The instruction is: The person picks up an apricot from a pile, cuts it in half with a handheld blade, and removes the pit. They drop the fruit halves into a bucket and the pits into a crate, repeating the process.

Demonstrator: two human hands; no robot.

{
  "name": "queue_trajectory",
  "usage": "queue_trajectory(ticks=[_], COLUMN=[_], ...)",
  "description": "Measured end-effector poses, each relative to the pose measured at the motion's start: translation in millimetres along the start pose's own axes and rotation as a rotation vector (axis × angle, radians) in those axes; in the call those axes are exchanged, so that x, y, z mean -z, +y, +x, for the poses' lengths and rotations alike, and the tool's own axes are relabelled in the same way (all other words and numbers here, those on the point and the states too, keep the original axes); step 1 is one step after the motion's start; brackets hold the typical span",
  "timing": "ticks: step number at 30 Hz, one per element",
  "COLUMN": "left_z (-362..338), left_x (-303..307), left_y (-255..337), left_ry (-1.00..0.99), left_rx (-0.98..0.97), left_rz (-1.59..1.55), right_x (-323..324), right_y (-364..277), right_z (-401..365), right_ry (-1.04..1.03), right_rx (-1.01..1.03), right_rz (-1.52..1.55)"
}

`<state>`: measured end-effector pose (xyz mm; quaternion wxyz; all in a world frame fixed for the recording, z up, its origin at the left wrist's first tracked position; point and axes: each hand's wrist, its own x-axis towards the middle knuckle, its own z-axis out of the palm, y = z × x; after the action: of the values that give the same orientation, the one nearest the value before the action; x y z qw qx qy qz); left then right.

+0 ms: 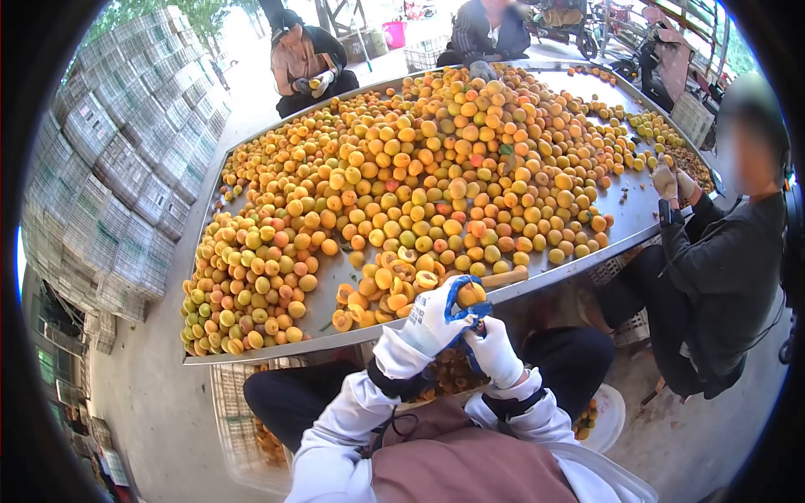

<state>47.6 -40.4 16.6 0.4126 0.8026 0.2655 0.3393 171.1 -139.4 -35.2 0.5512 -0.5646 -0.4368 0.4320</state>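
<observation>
My left hand [432, 320], in a white glove with blue coating, is closed around an orange apricot [470, 293] at the table's near edge. My right hand [495, 354], gloved the same way, is just below, fingers curled in close to the fruit; what they hold, if anything, is hidden. Halved apricots [394, 285], some showing hollows, lie on the metal table [335, 272] just beyond my left hand. A light-brown, wooden-looking rod [505, 277] lies by the table's edge, right of the apricot. A large heap of whole apricots [436, 159] covers much of the table.
Stacked crates [126, 168] rise at the left. A co-worker [721, 243] sits at the right; two more people [306, 63] sit across the table. Below the edge are a crate [243, 411] and a white tub [610, 419] holding fruit. Motorbikes [662, 59] stand behind.
</observation>
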Motion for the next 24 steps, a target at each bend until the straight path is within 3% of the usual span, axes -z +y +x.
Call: queue_trajectory(ticks=[3, 4, 5, 7, 9, 10, 13, 14, 15, 19, 22, 24], left_z=[3, 3, 4, 4, 4, 8, 28, 36, 42, 25, 6, 7], left_x=[12, 15, 18, 19, 9, 5, 12, 20, 29, 72, 97, 101], left_y=[-1, -3, -5, -12, -24, -43, -75, -84, -94, -79, -66, -64], left_ry=[-0.086, -0.082, -0.131, -0.177, -0.019, 0.018, 0.133, 0.081, 0.128, -0.016, -0.025, 0.083], left_rx=[-0.055, -0.055, 0.004, 0.060, 0.277, 0.305, 0.444, 0.464, 0.446, 0.301, 0.294, 0.450], left_rz=[0.133, 0.134, -0.003, -0.139, -0.518, -0.631, -0.988, -1.158, -1.019, -1.430, -1.436, -0.969], right_x=[-4, -7, -10, -15, -30, -35, -39, -37, -33, 0, 23, 32], right_y=[-7, -16, -22, -18, -16, -13, -17, -19, -21, -37, -30, -32], right_z=[-1, -4, -4, 1, 11, 26, 67, 81, 87, 90, 87, 77], right_ry=[-0.093, -0.127, -0.161, -0.221, -0.054, -0.032, -0.042, -0.020, 0.000, -0.008, 0.063, 0.165], right_rx=[-0.151, -0.211, -0.268, -0.328, -0.258, -0.197, -0.284, -0.277, -0.278, -0.279, -0.222, -0.141], right_rz=[0.139, 0.338, 0.538, 0.601, 0.720, 0.634, 0.346, 0.224, 0.257, 0.402, 0.508, 0.580])
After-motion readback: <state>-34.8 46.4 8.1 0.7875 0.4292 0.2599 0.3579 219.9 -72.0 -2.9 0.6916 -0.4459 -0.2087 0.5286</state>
